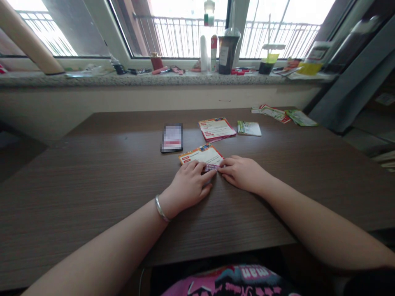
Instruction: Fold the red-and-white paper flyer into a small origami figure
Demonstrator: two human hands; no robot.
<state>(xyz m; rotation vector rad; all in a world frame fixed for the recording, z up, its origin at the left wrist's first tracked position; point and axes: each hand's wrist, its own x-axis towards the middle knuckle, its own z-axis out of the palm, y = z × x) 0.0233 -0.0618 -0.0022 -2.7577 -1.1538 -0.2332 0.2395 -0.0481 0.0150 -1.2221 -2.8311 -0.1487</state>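
Note:
An orange-edged printed card [202, 155] lies on the table in front of me, with a patterned top border and red labels. My left hand [190, 183], a silver bangle on its wrist, rests over the card's lower left edge with curled fingers. From the other side, my right hand [242, 172] has its fingers bent together at the lower right corner. A narrow purple strip [211, 167] shows between the fingertips of both hands; whether it is separate or printed on the card, I cannot tell. The hands partly hide the card's lower edge.
Beyond the card are a stack of similar cards [217, 128], a smaller green-and-white stack [249, 128] and a phone-like device [172, 138] with a blurred screen. Loose leaflets [276, 114] lie at the far right. A dark drink cup [227, 51] and bottles stand on the stone windowsill [173, 79].

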